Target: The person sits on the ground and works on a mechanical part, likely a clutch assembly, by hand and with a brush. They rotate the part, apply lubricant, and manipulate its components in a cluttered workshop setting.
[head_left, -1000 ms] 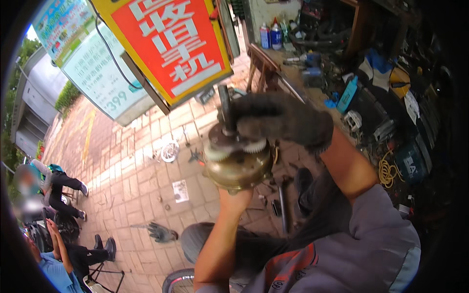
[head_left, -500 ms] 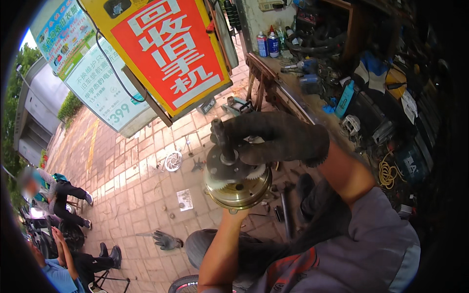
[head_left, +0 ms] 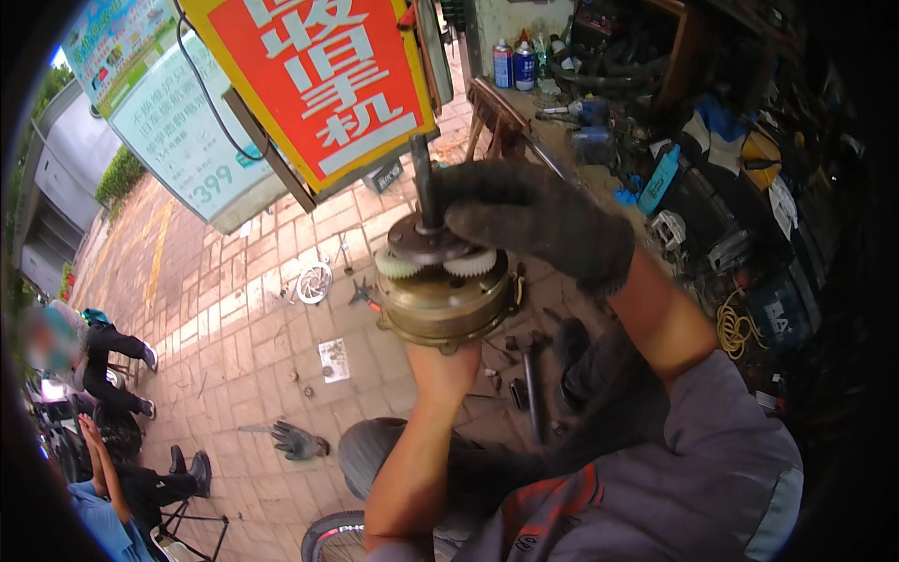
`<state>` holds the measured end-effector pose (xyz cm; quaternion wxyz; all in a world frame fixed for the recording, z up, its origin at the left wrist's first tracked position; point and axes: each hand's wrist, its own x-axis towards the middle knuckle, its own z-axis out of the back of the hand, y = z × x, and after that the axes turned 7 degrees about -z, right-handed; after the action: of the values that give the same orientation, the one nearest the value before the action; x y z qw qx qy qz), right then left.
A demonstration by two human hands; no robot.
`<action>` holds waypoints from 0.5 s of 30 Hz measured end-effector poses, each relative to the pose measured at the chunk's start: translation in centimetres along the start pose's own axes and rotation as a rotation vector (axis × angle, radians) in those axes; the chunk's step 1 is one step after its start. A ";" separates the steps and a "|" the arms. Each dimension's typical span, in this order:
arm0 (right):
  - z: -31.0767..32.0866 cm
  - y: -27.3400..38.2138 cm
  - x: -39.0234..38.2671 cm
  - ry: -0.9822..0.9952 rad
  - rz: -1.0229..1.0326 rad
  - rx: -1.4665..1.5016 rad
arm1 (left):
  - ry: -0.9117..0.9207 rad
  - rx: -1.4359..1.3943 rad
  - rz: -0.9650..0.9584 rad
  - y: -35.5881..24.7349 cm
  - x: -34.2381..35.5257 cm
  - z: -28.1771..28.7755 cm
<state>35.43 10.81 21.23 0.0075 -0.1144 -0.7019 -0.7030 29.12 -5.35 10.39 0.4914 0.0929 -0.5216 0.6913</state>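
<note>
A brass-coloured round motor housing (head_left: 440,309) with white plastic gears (head_left: 471,264), a dark metal plate (head_left: 417,245) and an upright shaft (head_left: 420,159) is held up before me. My left hand (head_left: 443,370), bare, supports the housing from underneath, its fingers mostly hidden. My right hand (head_left: 524,220), in a dark glove, is closed on the shaft just above the plate, fingers bent around it.
Loose tools (head_left: 529,384), a white disc (head_left: 314,283) and a spare glove (head_left: 298,440) lie on the paving (head_left: 234,356). A cluttered bench (head_left: 548,126) is on the right, signboards (head_left: 272,75) ahead. Two seated people (head_left: 108,356) (head_left: 103,506) are at left, a tire (head_left: 332,529) below.
Over the last second the assembly dips, then rises again and tilts, with more of the housing's side now showing. Both my hands move with it, still holding on.
</note>
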 end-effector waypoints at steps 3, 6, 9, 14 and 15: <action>0.4 -0.4 0.1 -0.053 -0.022 -0.020 | -0.032 -0.109 0.083 -0.6 0.2 0.2; 0.1 -0.5 0.2 -0.089 0.053 -0.105 | -0.058 -0.295 0.161 -0.6 0.5 -0.1; 0.6 -0.7 0.9 -0.090 0.436 -0.590 | -0.113 -0.594 0.275 -1.5 0.9 -0.1; 0.0 -1.3 0.6 -0.070 0.222 -0.259 | -0.060 -0.420 0.317 -2.4 1.5 0.9; 0.0 -1.4 0.7 -0.063 0.266 -0.289 | -0.044 -0.384 0.320 -2.8 1.7 1.3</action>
<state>34.46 10.91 20.01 0.0620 -0.2281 -0.5721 -0.7854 29.91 -5.50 13.83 0.3729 -0.0710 -0.6620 0.6463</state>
